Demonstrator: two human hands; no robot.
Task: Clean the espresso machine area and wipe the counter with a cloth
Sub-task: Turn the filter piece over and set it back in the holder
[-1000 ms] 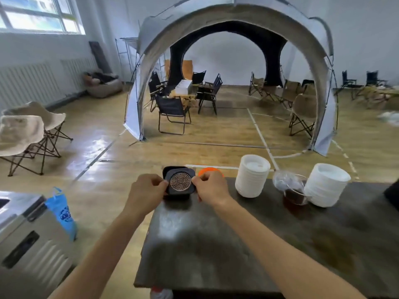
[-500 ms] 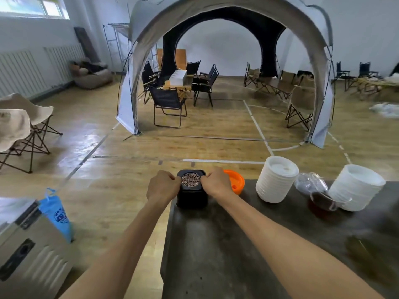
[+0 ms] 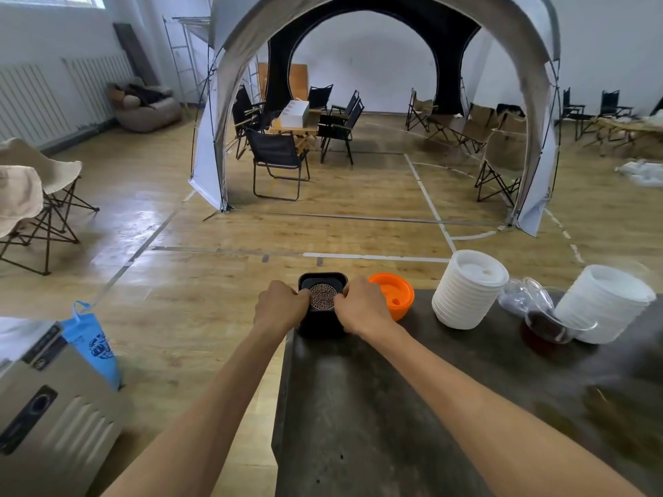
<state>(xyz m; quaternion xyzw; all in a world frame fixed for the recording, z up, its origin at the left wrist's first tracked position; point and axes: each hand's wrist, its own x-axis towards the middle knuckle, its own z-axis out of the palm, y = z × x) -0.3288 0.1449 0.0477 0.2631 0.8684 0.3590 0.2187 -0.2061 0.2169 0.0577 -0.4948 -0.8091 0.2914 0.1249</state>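
Note:
A black square box with a round patterned metal grille on top stands at the far left corner of the dark counter. My left hand grips its left side with curled fingers. My right hand grips its right side, thumb at the grille's edge. No cloth and no espresso machine are in view.
An orange lid lies right of the box. Two stacks of white lids flank a glass jug with dark liquid. A metal appliance and a blue bag stand on the floor at left.
The box, held tilted with its grille insert raised a second ago, now stands flat on the counter corner with the grille seated. Both hands stay on it. My view shifted left.

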